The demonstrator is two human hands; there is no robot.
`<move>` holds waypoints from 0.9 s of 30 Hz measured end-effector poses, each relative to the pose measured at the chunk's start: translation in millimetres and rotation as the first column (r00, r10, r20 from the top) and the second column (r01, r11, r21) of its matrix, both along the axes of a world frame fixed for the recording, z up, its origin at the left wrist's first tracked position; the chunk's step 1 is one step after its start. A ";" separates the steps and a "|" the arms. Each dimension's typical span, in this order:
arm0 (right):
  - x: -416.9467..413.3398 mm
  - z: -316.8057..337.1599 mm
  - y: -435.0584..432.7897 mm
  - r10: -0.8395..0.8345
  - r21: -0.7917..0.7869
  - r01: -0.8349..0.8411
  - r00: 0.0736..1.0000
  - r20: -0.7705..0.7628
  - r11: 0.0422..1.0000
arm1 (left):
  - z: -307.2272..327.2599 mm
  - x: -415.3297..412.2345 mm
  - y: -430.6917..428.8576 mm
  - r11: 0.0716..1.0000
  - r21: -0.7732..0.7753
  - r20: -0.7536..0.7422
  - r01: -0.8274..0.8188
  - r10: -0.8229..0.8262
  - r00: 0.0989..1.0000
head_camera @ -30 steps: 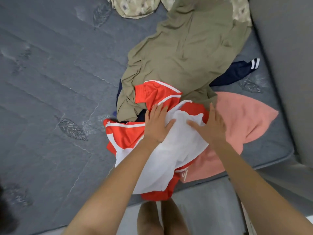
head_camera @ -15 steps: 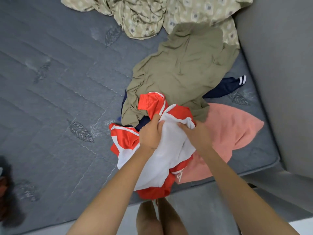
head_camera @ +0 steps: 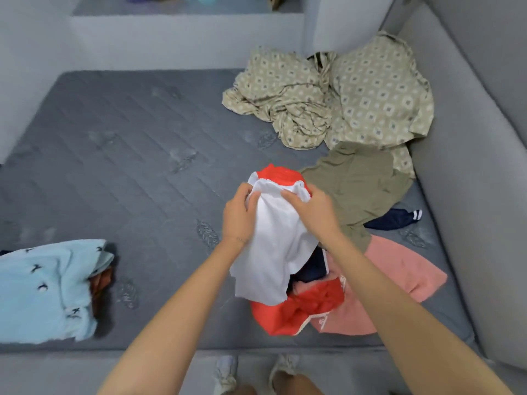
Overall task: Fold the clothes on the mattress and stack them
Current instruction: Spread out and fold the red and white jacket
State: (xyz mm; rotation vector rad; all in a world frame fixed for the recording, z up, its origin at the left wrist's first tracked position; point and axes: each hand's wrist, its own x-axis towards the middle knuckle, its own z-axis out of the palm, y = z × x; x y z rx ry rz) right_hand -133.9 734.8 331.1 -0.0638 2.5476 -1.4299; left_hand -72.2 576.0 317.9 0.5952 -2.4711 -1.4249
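Observation:
A red and white garment (head_camera: 273, 252) hangs lifted above the grey mattress (head_camera: 128, 172), its white lining facing me and its red hem trailing near the front edge. My left hand (head_camera: 238, 216) and my right hand (head_camera: 313, 215) both grip its top edge, close together. Under and behind it lies a loose pile: an olive shirt (head_camera: 359, 186), a navy piece with white stripes (head_camera: 396, 219) and a pink garment (head_camera: 399, 275). A folded light blue garment (head_camera: 45, 289) rests at the mattress's left front, with something orange-brown tucked under it.
A crumpled beige patterned cloth (head_camera: 342, 98) lies at the back right of the mattress. A grey padded wall (head_camera: 479, 166) runs along the right side, and a low grey ledge (head_camera: 185, 27) along the back. My feet (head_camera: 253, 374) stand on the floor at the front edge.
Both hands closed on the red and white garment and lifted it off the pile. The camera tilted up, bringing the folded blue garment and the mattress's far end into view.

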 end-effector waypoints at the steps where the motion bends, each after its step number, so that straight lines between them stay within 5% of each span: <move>1: 3.1 11.7 -13.2 0.007 -0.013 -0.008 1.000 -0.023 1.000 | 13.1 5.3 -13.7 1.000 -0.008 -0.023 -0.012 0.012 1.000; 12: 72.2 112.2 -164.8 0.092 -0.082 -0.110 0.976 -0.196 0.991 | 114.5 88.3 -168.1 0.993 -0.071 -0.195 -0.097 0.081 0.977; 27: 166.6 148.2 -320.1 0.102 -0.121 -0.134 0.964 -0.245 0.983 | 145.4 182.6 -326.5 0.981 -0.126 -0.230 -0.149 0.117 0.966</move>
